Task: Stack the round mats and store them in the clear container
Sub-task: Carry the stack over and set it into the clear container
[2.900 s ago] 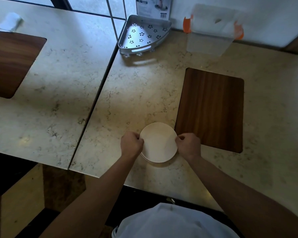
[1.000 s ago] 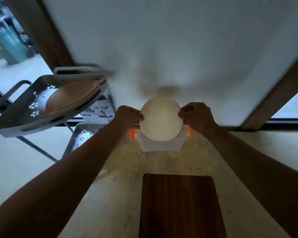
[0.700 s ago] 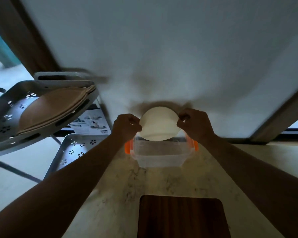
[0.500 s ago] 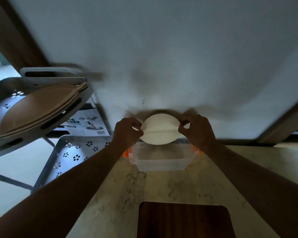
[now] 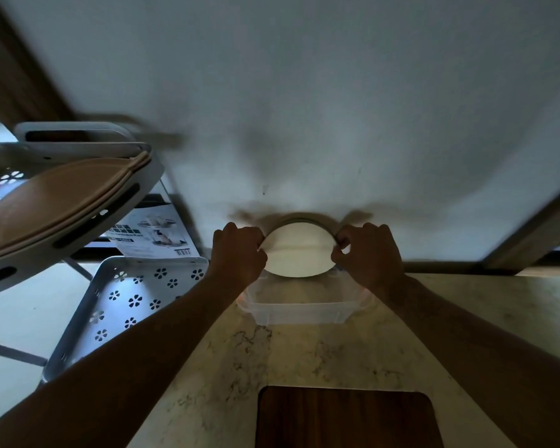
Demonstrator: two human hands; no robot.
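A stack of cream round mats [image 5: 296, 252] hangs in the air just above the back of the clear container [image 5: 299, 303], close to the white wall. The stack bends slightly, with a crease across its middle. My left hand [image 5: 240, 253] pinches its left edge and my right hand [image 5: 367, 253] pinches its right edge. The container is open at the top and stands on the marble counter [image 5: 304, 357]; its orange side clips are mostly hidden behind my wrists.
A grey perforated corner tray [image 5: 133, 305] lies left of the container. Above it a second grey shelf [image 5: 29, 253] holds tan mats [image 5: 55, 202]. A printed box [image 5: 152, 236] leans at the back. A dark wooden inset [image 5: 346, 418] sits in the counter near me.
I lifted the stack off the counter and carried it forward to the container. In the last second it has come lower and started to bend between my hands.
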